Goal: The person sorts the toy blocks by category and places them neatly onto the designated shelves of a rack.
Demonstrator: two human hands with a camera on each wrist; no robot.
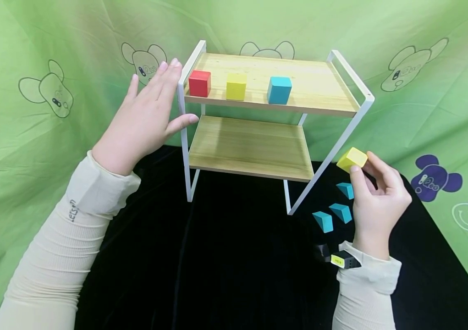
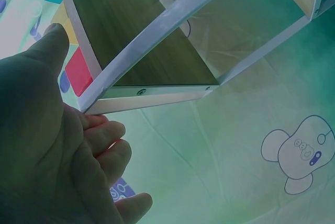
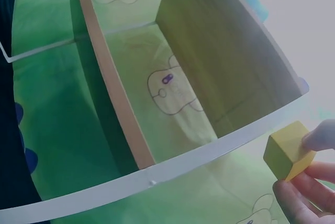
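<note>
The two-tier wooden shelf rack [image 1: 254,146] with a white metal frame stands on the black-covered desk [image 1: 217,266]. On its top shelf three cubes already sit in a row near the front edge: a red cube [image 1: 199,83], a yellow cube [image 1: 235,86] and a blue cube [image 1: 279,90], each just apart from the next. The lower shelf holds nothing.

The right hand [image 1: 376,201] pinches another yellow block [image 1: 352,159] between thumb and fingertips, raised off the desk just beside the rack's slanted right leg; the right wrist view shows the same block [image 3: 289,149] close to the white frame bar but not touching it. The left hand [image 1: 147,119] is flat with straight fingers, resting against the rack's left front post and grasping nothing, apparently steadying it.

Three blue wedge-shaped blocks [image 1: 333,211] lie on the desk near the right hand, untouched.

Judging from this, the sorting is partly done: three cubes placed, one block in hand and not yet set down, and the three blue wedges left, with the lower shelf unfilled.
</note>
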